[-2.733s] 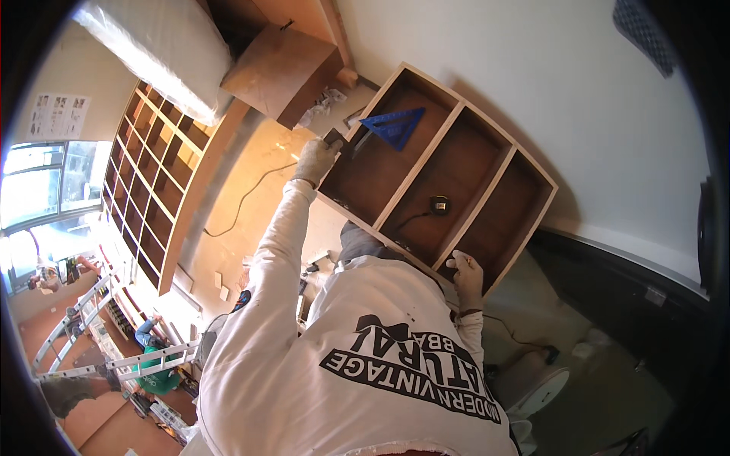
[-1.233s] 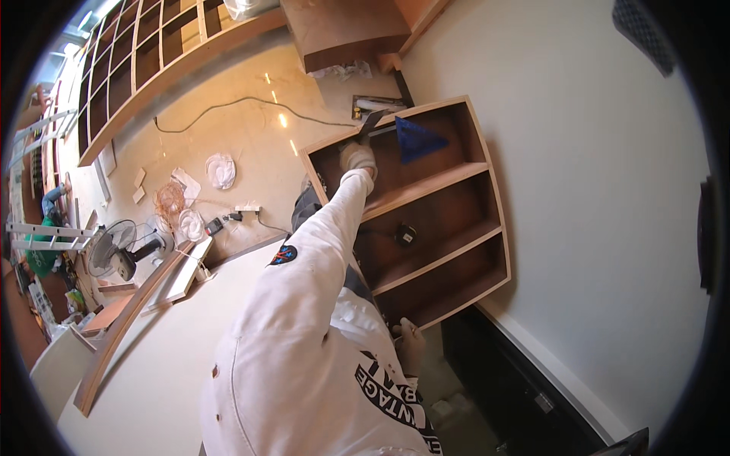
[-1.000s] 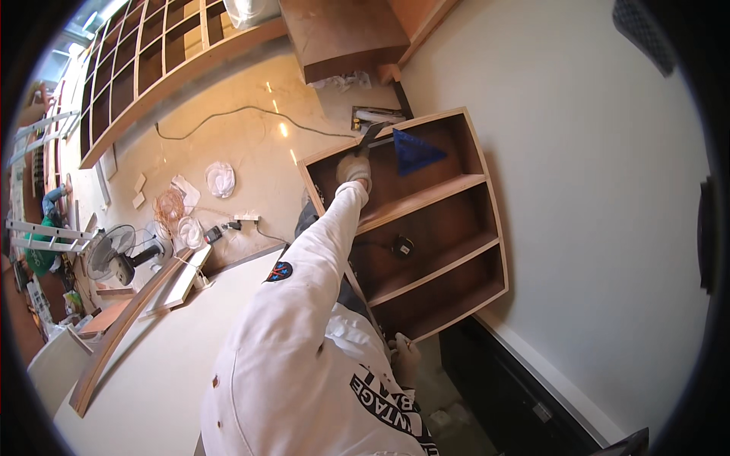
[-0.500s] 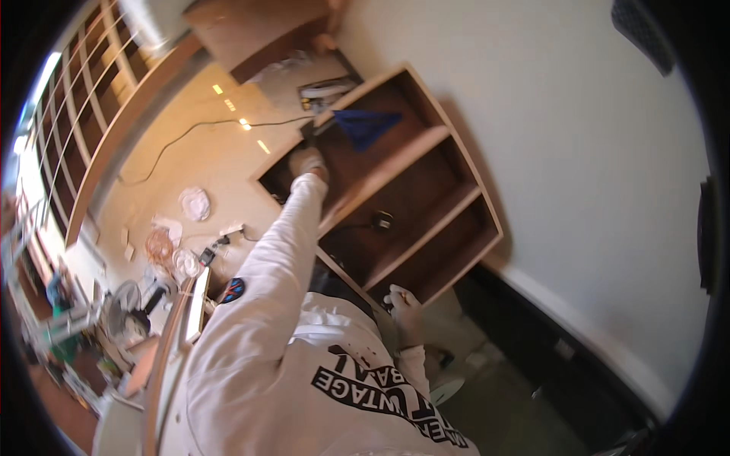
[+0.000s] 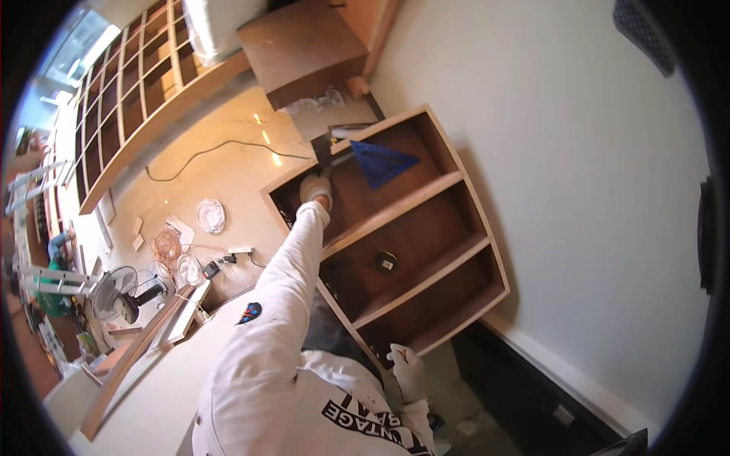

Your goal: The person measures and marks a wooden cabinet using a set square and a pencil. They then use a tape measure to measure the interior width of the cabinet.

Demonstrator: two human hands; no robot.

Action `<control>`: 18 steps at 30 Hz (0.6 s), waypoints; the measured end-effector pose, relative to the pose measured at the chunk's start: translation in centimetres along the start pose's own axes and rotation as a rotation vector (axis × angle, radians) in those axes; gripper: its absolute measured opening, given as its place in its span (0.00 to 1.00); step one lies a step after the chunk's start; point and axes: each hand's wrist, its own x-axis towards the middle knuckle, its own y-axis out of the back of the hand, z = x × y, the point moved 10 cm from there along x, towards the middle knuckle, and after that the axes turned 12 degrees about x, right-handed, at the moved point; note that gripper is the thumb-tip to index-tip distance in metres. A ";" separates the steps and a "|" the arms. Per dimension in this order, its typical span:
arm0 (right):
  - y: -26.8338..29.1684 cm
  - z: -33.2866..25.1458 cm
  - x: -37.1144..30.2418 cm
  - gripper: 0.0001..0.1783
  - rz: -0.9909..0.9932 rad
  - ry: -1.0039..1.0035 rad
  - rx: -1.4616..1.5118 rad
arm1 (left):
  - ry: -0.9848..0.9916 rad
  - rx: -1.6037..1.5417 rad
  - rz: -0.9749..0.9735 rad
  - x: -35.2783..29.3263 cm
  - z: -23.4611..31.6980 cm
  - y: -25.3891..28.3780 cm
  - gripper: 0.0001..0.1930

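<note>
Left glove's move: about three seconds ago the left hand [image 5: 314,188], in a pale work glove, was at the outer rim; now it is inside the top compartment.
What it means: handling seems to have gone from the rim's outside to the compartment's inner side.
Left grip: fingers appear clamped on a dark, flat, strip-like piece [image 5: 324,156], which reaches up across the rim.
Right glove: the right hand [image 5: 407,365], also pale-gloved, is half curled by the bottom corner; whether it pinches anything cannot be told.
Wooden cabinet: the brown, open, three-compartment wooden cabinet [image 5: 395,214] lies between both hands, beside the white wall [image 5: 578,190].
Blue triangle: the blue, flat triangular set square [image 5: 382,162] is in the top compartment, beside the strip.
Tape measure: the small black boxy tape measure [image 5: 385,261] rests in the middle compartment, untouched.
</note>
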 end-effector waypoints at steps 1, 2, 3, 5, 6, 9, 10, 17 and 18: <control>0.0 -0.3 1.5 0.12 -0.063 -0.007 0.039 | -0.012 0.011 0.033 0.0 -0.1 0.1 0.33; -0.1 -1.4 2.6 0.12 -0.107 -0.024 0.084 | -0.026 0.047 -0.007 -0.7 0.9 0.1 0.31; -0.8 -2.8 3.4 0.12 -0.155 -0.047 0.121 | -0.007 0.034 -0.009 -1.4 0.9 0.4 0.31; -3.6 -8.8 6.6 0.12 -0.233 0.033 0.144 | -0.024 0.028 0.021 -1.5 0.9 0.4 0.30; -5.7 -13.2 8.5 0.13 -0.310 0.286 0.041 | -0.024 0.024 0.008 -1.5 0.7 0.5 0.31; -11.8 -23.9 14.1 0.14 -0.286 0.706 -0.108 | -0.016 0.036 -0.006 -1.3 -0.8 0.9 0.31; -13.5 -26.0 17.2 0.14 -0.233 0.710 -0.248 | -0.018 0.060 0.002 -0.9 -1.1 1.0 0.31; -19.9 -36.0 32.0 0.19 -0.086 0.973 -0.648 | -0.114 0.122 -0.003 0.1 0.3 -1.5 0.36; -21.0 -36.0 33.1 0.18 -0.141 0.950 -0.737 | -0.117 0.116 0.006 0.1 0.1 -1.2 0.36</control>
